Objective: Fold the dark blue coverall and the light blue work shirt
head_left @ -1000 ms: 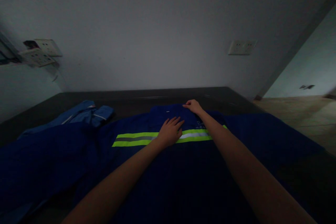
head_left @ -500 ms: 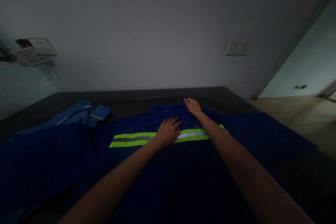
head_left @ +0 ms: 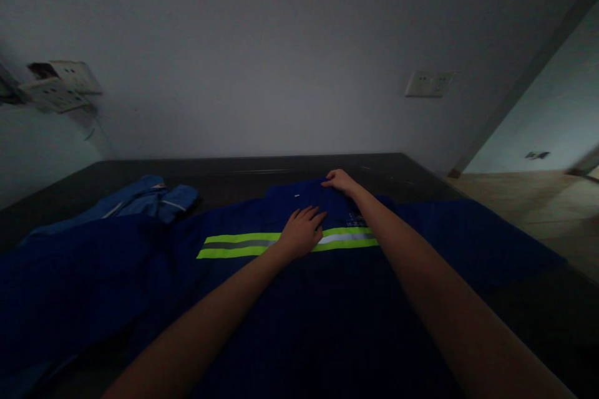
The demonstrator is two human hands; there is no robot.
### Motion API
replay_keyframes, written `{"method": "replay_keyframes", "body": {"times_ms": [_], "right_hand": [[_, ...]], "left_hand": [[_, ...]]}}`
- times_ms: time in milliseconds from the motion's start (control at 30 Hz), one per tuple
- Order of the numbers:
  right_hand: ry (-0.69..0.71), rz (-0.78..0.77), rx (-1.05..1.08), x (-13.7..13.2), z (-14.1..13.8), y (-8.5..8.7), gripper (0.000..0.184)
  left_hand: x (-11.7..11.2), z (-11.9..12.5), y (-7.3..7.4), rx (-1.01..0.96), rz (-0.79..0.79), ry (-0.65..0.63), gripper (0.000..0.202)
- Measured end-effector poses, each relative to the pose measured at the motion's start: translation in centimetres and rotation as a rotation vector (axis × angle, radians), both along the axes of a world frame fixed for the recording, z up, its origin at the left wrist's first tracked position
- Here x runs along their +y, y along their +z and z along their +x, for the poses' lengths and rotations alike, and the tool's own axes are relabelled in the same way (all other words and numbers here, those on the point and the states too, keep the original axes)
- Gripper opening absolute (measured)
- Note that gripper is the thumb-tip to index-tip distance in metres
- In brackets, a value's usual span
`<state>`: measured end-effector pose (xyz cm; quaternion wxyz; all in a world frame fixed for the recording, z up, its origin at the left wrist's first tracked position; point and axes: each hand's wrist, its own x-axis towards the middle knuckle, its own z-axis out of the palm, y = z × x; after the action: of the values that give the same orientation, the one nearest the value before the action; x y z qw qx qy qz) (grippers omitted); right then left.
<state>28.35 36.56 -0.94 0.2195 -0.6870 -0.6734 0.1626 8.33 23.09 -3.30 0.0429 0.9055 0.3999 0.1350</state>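
A dark blue work jacket (head_left: pixel 243 218) is spread out with its collar toward the wall and its sleeves out to both sides. Across its chest runs a yellow-green and silver reflective band (head_left: pixel 238 245). My left hand (head_left: pixel 303 232) lies flat on the chest over the band, fingers spread. At the collar's right end, my right hand (head_left: pixel 340 181) pinches the collar edge between thumb and fingers. Small pale lettering on the chest is partly covered by my right forearm.
The jacket lies on a dark tabletop (head_left: pixel 224 168) against a grey wall (head_left: pixel 262 62). A lighter blue garment (head_left: pixel 154 199) with white piping is bunched at the left. Wall sockets (head_left: pixel 428 84) sit at right, more at left. Floor shows beyond the right edge.
My right hand has shifted slightly left and now grips the collar, whose edge is raised a little. My left hand stays on the chest.
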Motion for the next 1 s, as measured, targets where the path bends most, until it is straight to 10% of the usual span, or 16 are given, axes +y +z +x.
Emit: {"method": "replay_keyframes", "body": {"times_ms": [600,1000], "right_hand": [[0.045,0.068,0.008,0.0,0.8,-0.7,0.051],[0.247,-0.206,-0.18,-3.8,7.6,1.3,0.019]], "left_hand": [[-0.4,0.0,0.6,-0.004,-0.019,0.027,0.046],[0.0,0.0,0.0,-0.011,-0.006,0.022,0.046]]}}
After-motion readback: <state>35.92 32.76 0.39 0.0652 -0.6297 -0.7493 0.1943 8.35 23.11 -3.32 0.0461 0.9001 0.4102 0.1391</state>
